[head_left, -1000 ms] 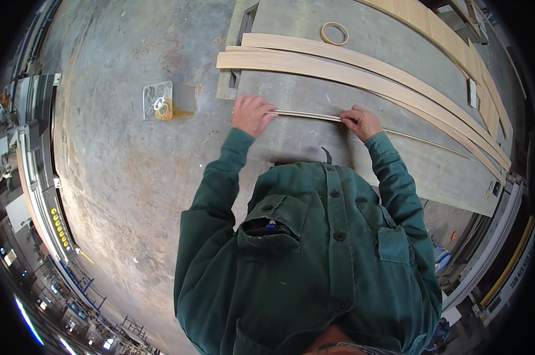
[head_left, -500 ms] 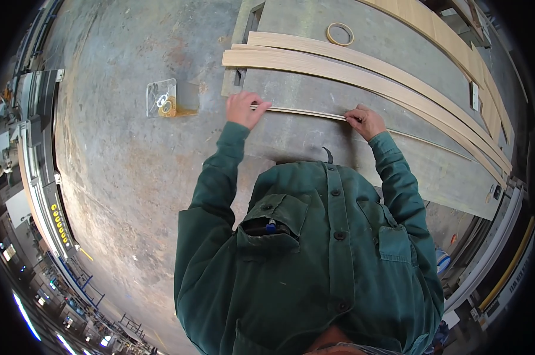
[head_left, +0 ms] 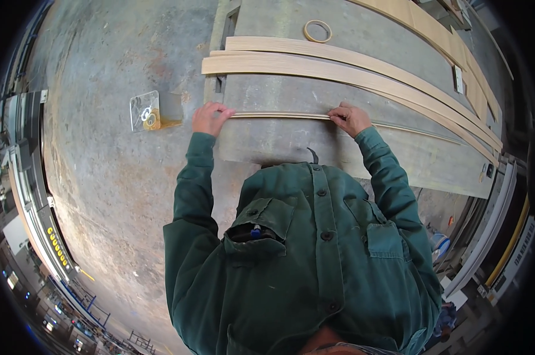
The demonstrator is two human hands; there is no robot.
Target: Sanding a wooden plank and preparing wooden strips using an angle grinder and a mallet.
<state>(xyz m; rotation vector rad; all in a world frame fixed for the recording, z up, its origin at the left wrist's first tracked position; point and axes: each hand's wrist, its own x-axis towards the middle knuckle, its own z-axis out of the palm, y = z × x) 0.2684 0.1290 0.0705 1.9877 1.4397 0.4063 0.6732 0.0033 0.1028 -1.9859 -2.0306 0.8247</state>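
Note:
A long, thin pale wood strip (head_left: 285,116) stretches across the bench's near part, its narrow edge facing up. It looks like two thin layers lying together. My left hand (head_left: 209,119) pinches its left end, just past the bench's left edge. Further right, my right hand (head_left: 350,119) grips the same strip between thumb and fingers. The strip's far right portion runs on past that hand along the bench top. Beyond my hands lie wide, pale wood boards (head_left: 267,63), side by side and apart from the strip.
A tape roll (head_left: 317,31) lies on the grey bench (head_left: 279,142) behind the boards. More wood panels (head_left: 424,31) line its far right side. On the floor at left sits a clear plastic container (head_left: 144,112) with a roll inside. A long machine (head_left: 34,189) stands further left.
My left hand has slid left to the strip's end, widening the gap between my hands. The whole view has shifted slightly. My right hand keeps its grip.

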